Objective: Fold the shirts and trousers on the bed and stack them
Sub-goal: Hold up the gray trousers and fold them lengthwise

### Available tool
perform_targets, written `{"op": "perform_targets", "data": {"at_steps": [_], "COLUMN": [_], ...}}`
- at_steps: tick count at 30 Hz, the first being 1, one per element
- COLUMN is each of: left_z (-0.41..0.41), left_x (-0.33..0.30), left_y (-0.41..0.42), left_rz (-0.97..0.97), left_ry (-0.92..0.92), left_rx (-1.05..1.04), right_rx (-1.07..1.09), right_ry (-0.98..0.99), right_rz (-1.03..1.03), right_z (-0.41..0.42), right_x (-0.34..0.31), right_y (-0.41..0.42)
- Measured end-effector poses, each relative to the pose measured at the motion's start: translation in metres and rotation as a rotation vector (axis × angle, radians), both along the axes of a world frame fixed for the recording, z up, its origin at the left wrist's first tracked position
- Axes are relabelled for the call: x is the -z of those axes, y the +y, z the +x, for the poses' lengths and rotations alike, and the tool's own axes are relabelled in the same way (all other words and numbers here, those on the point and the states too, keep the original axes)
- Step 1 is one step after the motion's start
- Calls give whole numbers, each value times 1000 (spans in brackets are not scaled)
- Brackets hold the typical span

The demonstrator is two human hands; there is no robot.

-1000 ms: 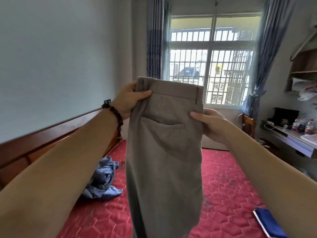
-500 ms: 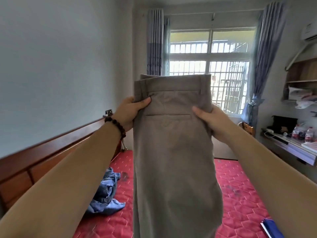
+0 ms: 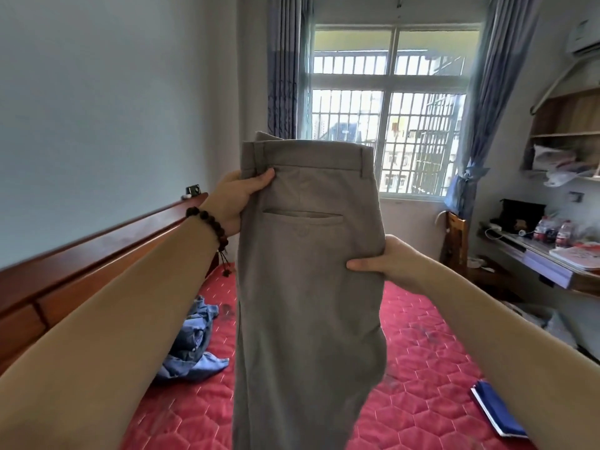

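Grey-beige trousers (image 3: pixel 308 287) hang upright in front of me, folded lengthwise, waistband on top and a back pocket facing me. My left hand (image 3: pixel 235 203), with a bead bracelet on its wrist, pinches the left edge just under the waistband. My right hand (image 3: pixel 386 264) grips the right edge lower down, below the pocket. The legs drop out of view at the bottom. A crumpled blue denim garment (image 3: pixel 191 349) lies on the red quilted bed (image 3: pixel 422 368) to the left. A folded dark blue item (image 3: pixel 496 407) lies at the bed's right side.
A wooden headboard (image 3: pixel 81 264) runs along the left wall. A barred window with blue curtains (image 3: pixel 389 108) is straight ahead. To the right stand a wooden chair (image 3: pixel 456 241), a desk with bottles (image 3: pixel 548 254) and wall shelves (image 3: pixel 568 134).
My right hand has slid down the trousers' right edge, from beside the waistband to below the pocket. The left hand keeps its hold near the waistband.
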State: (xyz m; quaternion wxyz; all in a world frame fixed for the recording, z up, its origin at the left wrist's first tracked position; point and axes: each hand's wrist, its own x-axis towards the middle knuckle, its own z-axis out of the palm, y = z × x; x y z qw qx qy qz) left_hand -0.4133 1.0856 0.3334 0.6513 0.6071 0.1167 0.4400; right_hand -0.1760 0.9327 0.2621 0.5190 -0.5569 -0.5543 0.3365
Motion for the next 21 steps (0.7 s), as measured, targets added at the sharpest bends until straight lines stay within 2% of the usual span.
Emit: {"op": "perform_targets", "data": {"at_steps": [1, 3, 5, 7, 9, 11, 13, 15, 17, 18, 21], "left_z": [-2, -5, -5, -7, -13, -24, -32, -37, -42, -46, -53], "left_x": [2, 4, 5, 6, 8, 10, 10, 12, 16, 18, 26], "left_y": [3, 7, 8, 10, 17, 26, 32, 34, 39, 42, 50], "left_rz": [-19, -52, -70, -85, -106, -128, -128, -94, -90, -109, -125], "left_ry": [-4, -17, -46, -75, -106, -140, -132, -96, -91, -105, -120], "left_rx": [3, 11, -2, -49, -93, -95, -74, -78, -92, -96, -146], "right_rx": [27, 57, 45, 54, 144, 190, 162, 115, 123, 126, 135], "right_ry": [-24, 75, 107, -55, -117, -33, 73, -36, -174, -156, 81], "right_rz": [53, 134, 59, -117, -82, 62, 63, -62, -69, -22, 41], "right_z": [1, 3, 1, -7, -4, 1, 0, -4, 1, 6, 12], "right_x": [3, 16, 42, 70, 81, 84, 89, 97, 98, 96, 94], "right_y": [-1, -3, -4, -7, -9, -13, -16, -19, -24, -29, -37]}}
